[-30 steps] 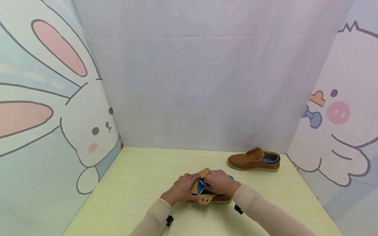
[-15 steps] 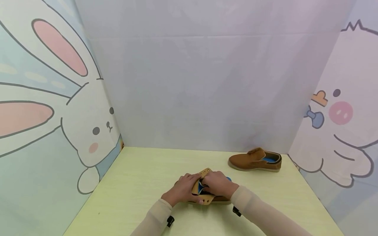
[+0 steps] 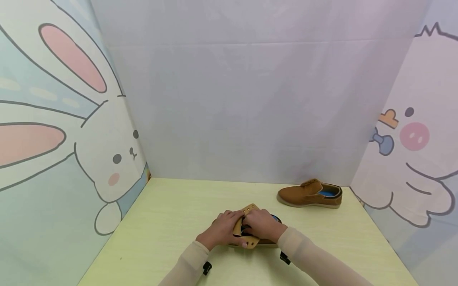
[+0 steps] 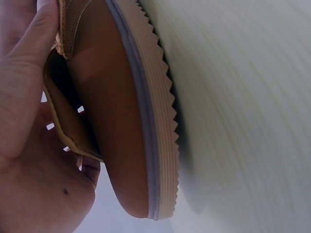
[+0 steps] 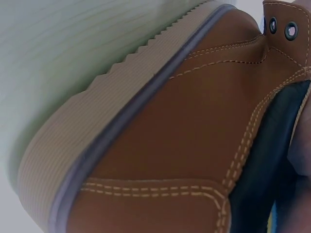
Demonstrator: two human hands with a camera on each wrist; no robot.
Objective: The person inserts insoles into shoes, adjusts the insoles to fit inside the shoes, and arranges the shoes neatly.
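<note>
Closing in, the eyelet flaps now hide most of the blue lining that showed a second ago. Left hand (image 3: pixel 221 232) grips the brown shoe (image 3: pixel 250 238) at the near middle of the yellow-green table (image 3: pixel 161 222); right hand (image 3: pixel 262 224) pinches its far flap. No readable writing. Second brown shoe (image 3: pixel 310 194) sits far right.

Tan leather shoe (image 5: pixel 184 141) with ridged beige sole (image 5: pixel 87 131), pale stitching, metal eyelets (image 5: pixel 291 29), resting on pale green tabletop (image 5: pixel 58 43).
</note>
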